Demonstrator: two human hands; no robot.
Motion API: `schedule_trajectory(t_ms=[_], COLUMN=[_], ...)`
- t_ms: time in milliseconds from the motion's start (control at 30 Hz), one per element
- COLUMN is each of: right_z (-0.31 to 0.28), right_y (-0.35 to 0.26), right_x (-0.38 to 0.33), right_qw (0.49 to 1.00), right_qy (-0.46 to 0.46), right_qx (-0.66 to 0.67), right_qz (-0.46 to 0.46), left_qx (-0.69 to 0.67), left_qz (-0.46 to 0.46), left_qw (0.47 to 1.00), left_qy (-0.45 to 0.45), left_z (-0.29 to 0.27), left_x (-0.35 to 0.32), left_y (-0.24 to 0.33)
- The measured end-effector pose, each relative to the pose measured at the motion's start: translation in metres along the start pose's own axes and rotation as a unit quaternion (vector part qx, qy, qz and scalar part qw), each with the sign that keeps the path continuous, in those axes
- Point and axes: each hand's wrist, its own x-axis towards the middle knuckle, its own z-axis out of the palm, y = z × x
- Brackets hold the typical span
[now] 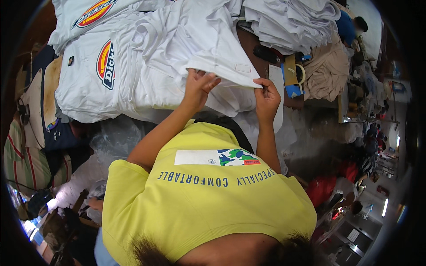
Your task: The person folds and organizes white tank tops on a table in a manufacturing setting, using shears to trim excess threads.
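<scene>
A white T-shirt [217,51] lies spread over the heap, with its near edge lifted between my two hands. My left hand [198,88] pinches that edge at its left, thumb and fingers around the cloth. At the right corner of the edge, my right hand [267,98] grips the fabric between thumb and fingers. The edge is pulled straight between them. A small faint red rectangle [242,68] shows on the cloth near the right corner. Beside my left hand lies a stack of white T-shirts [82,84] with a red, yellow and dark printed emblem.
A tall pile of white garments [293,20] stands at the back right, with beige cloth [326,68] beside it. A tape roll [301,74] and a dark object [266,53] lie right of the shirt. Clear plastic [117,139] hangs below the left stack. Other people work farther right.
</scene>
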Motion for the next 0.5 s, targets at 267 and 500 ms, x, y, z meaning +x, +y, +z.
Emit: schedule_trajectory(t_ms=[267,500], right_z=[-0.026,-0.033], right_y=[0.016,0.031], right_x=[-0.038,-0.042], right_qw=[0.999,0.999], right_qy=[-0.006,-0.011], right_qx=[0.018,-0.01], right_qz=[0.028,0.051], left_qx=[-0.08,-0.086], left_qz=[0.051,0.035], left_qw=[0.995,0.995], left_qy=[-0.023,-0.034], left_z=[-0.003,0.001], left_x=[-0.004,-0.023], left_y=[0.015,0.011])
